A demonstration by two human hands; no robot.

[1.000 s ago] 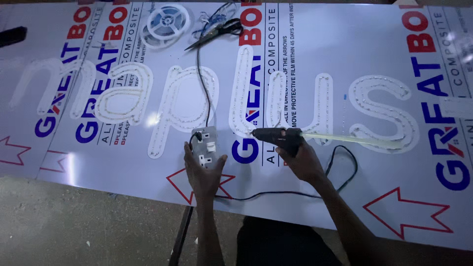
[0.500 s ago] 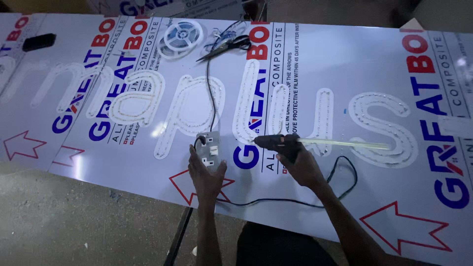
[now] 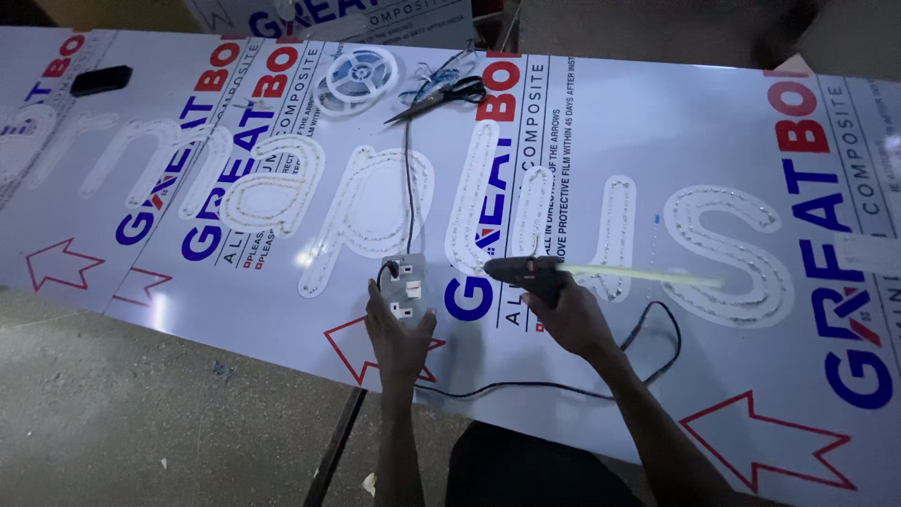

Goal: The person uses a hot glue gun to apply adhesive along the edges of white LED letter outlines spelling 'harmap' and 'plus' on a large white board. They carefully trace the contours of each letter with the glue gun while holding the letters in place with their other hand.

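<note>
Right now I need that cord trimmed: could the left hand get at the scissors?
Probably not without leaning: the left hand rests on the socket box near the sheet's front edge, while the scissors lie far up the sheet. Nothing blocks the way.

Two bare forearms reach up from the bottom edge of the view, side by side and near each other. The left hand lies palm down, fingers stretched forward and slightly spread, wrist straight. The right hand sits a little further right, fingers curled into a closed grip, knuckles up, its forearm angling in from the lower right corner.
</note>
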